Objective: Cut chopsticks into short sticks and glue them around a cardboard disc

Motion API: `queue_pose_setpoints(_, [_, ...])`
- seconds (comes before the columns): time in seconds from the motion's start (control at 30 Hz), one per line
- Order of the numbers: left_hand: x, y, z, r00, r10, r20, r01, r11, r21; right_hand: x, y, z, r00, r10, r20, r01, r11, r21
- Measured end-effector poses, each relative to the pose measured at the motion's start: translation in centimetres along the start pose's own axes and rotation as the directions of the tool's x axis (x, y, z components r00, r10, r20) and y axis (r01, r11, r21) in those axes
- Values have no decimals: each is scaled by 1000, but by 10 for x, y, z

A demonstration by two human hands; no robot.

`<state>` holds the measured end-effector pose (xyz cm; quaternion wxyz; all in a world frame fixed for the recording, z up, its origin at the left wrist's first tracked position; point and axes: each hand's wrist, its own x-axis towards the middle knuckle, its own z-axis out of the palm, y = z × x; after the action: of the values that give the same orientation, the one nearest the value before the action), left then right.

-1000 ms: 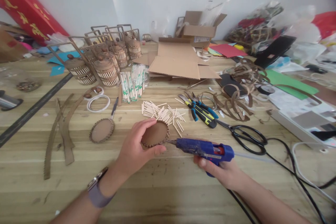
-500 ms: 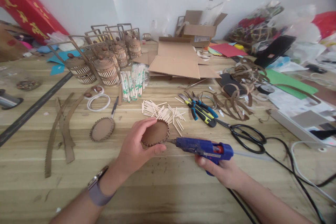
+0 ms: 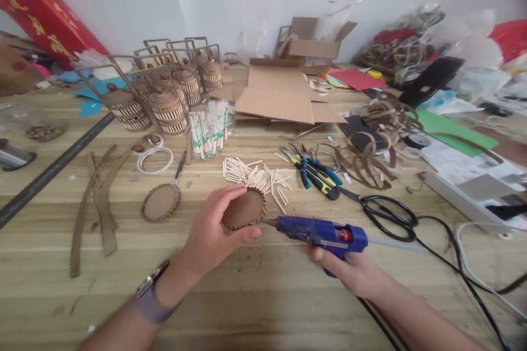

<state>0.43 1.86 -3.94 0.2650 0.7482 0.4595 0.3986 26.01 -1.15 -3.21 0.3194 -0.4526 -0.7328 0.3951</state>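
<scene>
1. Left hand (image 3: 214,225): half-open, curled in a C round the left side of a cardboard disc (image 3: 245,211). Far edge covered by fingers, near edge by thumb. Disc located mid-table, tilted slightly; right side of its toothed rim left exposed, presumably for access.
2. Nozzle (image 3: 269,222): aimed leftward at the rim's near right edge. Contact or slight gap: cannot be told.
3. Glue gun (image 3: 319,232): held level, probably so the tip can be steered along the rim. Clear glue stick (image 3: 397,245) protrudes behind.
4. Right hand (image 3: 349,271): closed round the gun's handle, thumb on the near side. Trigger finger hidden; squeeze cannot be judged.
5. Around, far left: brown strips (image 3: 107,230) laid loosely; second disc (image 3: 160,203) set flat within likely easy reach of the left hand.
6. Behind: lantern-like baskets (image 3: 167,112) grouped at the back, then wrapped sticks (image 3: 209,130).
7. Centre: loose sticks (image 3: 247,173) heaped just beyond the held disc; disc movement that way would probably be hampered.
8. Right: pliers (image 3: 315,170), then black scissors (image 3: 389,216) lying behind the gun, handles near the glue stick.
9. Far right: black cable (image 3: 455,263) looped beside the right forearm; snagging seems possible.
</scene>
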Motion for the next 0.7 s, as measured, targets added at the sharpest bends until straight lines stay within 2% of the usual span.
queue_pose_setpoints(0.7, [1,5,-1,1000,-12,14,11,1000,17,-2,2,0,999,38,11,-38,998,40])
